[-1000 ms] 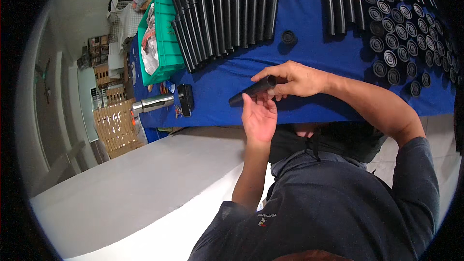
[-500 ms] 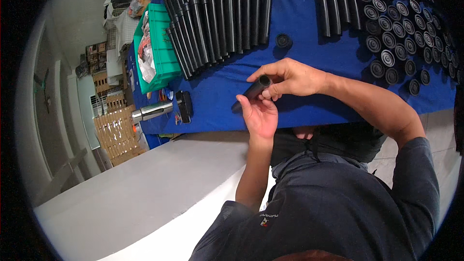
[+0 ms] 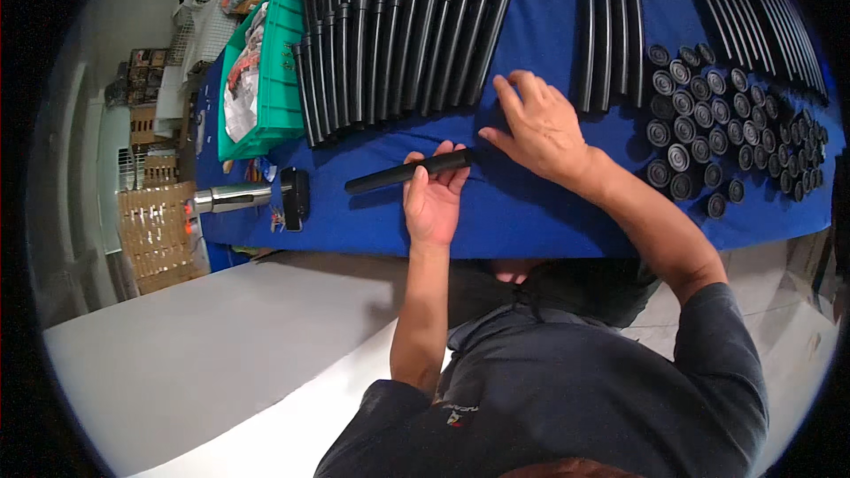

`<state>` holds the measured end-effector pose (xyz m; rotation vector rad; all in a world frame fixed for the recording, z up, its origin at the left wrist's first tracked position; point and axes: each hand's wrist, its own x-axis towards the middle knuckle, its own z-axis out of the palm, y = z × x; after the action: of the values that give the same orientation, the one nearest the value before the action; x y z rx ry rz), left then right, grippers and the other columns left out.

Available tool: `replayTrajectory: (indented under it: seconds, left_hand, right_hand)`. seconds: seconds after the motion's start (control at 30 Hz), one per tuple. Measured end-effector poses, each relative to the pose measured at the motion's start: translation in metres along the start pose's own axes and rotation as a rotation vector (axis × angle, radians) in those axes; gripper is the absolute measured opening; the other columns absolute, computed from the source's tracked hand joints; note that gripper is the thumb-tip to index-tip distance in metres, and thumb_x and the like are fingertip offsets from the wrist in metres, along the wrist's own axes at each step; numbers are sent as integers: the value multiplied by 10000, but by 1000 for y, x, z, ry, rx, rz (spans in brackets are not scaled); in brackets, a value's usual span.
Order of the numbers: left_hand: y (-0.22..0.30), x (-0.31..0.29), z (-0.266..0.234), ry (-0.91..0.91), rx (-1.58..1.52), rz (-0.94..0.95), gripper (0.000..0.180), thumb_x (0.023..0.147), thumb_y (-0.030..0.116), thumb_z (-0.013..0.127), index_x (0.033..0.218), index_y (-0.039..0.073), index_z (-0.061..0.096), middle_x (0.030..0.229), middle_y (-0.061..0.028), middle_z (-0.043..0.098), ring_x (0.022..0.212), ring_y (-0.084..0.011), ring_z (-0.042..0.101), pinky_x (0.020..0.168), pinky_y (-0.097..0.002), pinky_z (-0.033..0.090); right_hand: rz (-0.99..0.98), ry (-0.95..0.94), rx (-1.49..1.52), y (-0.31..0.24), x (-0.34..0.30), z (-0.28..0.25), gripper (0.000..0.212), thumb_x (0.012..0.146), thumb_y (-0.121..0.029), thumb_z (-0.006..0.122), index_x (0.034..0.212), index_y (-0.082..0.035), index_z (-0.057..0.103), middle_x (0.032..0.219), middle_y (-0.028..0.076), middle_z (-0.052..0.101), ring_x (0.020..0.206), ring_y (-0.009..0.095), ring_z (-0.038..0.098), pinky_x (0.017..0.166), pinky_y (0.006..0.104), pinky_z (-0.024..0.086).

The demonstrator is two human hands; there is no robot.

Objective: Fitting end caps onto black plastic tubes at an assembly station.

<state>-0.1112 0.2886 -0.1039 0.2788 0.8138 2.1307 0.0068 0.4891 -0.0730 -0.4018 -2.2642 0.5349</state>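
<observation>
A smooth black tube (image 3: 381,178) lies slantwise across the palm of my left hand (image 3: 434,217), my thumb over it and my fingers behind. It is held just above the blue cloth (image 3: 549,226), its wider end pointing right. To the right of that end is my right hand (image 3: 549,128), palm down with fingers apart and thumb stretched left; nothing shows in its grip. What lies beneath this hand is hidden. Beyond my hands, many black tubes with collared far ends (image 3: 412,44) lie side by side.
Several plain black tubes (image 3: 611,49) lie right of centre, with ridged round black caps (image 3: 699,115) clustered beside them and thin dark rods (image 3: 735,13) at the far right. On the left are a green crate (image 3: 282,80), a silver cylinder (image 3: 232,198) and a black boxy object (image 3: 295,199).
My right hand has let go of the tube and moved away to the right. The tube has swung nearly crosswise in my left hand. A lone round cap seen earlier no longer shows.
</observation>
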Motion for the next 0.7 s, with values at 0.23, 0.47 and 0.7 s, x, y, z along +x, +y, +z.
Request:
replayTrajectory:
  seconds: [0.23,0.47,0.7]
  left_hand:
    - [0,1,1,-53,-33,61,453,945,3,593,1355,133,450,1290,-231,595,1252,-378,558,1015,-496,532]
    - [-6,5,7,-11,-59,65,347,897,24,679,1203,138,559,1183,-184,667,1109,-305,656,953,-434,575]
    - [-6,3,12,40,-38,65,317,907,55,677,1185,144,552,1186,-187,669,1145,-329,637,1000,-465,539]
  right_hand:
    - [12,-251,15,3,-1,2,346,779,-134,736,1046,17,576,983,190,568,899,371,613,788,453,532]
    - [418,-510,823,-4,-6,4,372,816,-81,710,1139,15,552,922,154,649,842,232,658,768,382,523]
    - [404,-578,903,-7,-10,11,360,833,-83,700,1157,7,572,877,100,625,788,163,617,720,330,514]
